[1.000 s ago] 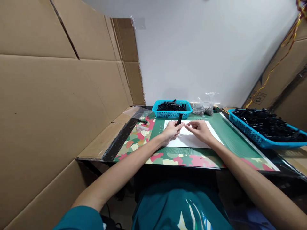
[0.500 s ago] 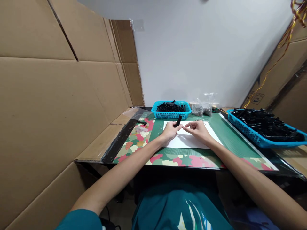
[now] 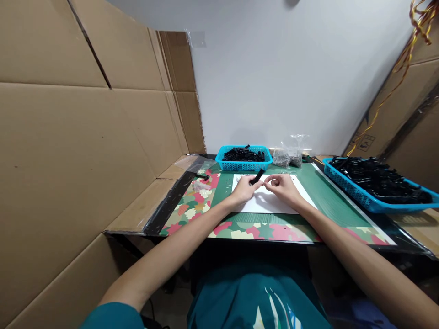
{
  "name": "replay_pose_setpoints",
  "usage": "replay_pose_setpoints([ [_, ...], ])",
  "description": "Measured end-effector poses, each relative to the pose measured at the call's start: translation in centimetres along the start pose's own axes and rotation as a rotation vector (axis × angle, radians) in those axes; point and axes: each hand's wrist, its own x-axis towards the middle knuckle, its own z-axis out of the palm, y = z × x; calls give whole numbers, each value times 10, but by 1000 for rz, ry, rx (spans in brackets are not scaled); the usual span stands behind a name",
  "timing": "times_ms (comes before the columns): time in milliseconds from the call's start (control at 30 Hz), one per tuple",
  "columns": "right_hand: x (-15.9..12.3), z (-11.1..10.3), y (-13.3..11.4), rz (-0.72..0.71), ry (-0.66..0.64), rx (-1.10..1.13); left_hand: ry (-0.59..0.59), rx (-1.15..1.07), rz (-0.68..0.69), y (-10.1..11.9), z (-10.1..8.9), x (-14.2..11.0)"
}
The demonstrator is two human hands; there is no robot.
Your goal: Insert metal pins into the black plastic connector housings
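Observation:
My left hand (image 3: 243,191) is closed around a short, flat black plastic piece (image 3: 258,176), whose upper end sticks out past the thumb, tilted to the right. Close against it, my right hand (image 3: 280,187) has thumb and forefinger pinched together at the left hand's thumb tip. Whatever lies in that pinch is too small to make out. Both hands are over a white sheet of paper (image 3: 270,208) on the green mat (image 3: 322,196).
Behind the hands stands a blue basket (image 3: 222,165) of black pieces; a larger blue basket (image 3: 360,197) of them is at right. Clear bags of small metal parts (image 3: 288,157) lie at the back. Cardboard (image 3: 137,123) walls the left side. A small plastic bag (image 3: 201,185) rests on the mat.
The black piece has tipped further to the right in my left hand. My hands remain together over the paper, the right fingers still pinched.

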Motion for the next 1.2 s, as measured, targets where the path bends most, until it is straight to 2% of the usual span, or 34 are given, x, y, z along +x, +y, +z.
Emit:
replay_pose_setpoints([
  [100, 1, 0, 1, 9, -29, 29, -19, 71, 40, -1, -1, 2],
  [300, 2, 0, 2, 25, 10, 120, -41, 171, -43, -2, -1, 2],
  [367, 3, -4, 1, 30, 31, 145, -60, 307, 1, 2, -3, -1],
  [467, 4, -15, 1, 72, 30, 222, -114, 646, 87, 11, -4, -6],
  [567, 4, -26, 5, 151, -58, 282, -184, 925, 105, 20, -4, -10],
  [700, 3, -32, 15, 219, -206, 166, -231, 1112, 145, 24, 0, -13],
  [933, 3, -29, 17, 141, -200, -133, -308, 1206, 223, 15, 3, -12],
  [1200, 4, -25, 14, 67, -194, -255, -402, 1126, 282, 19, -1, -14],
])
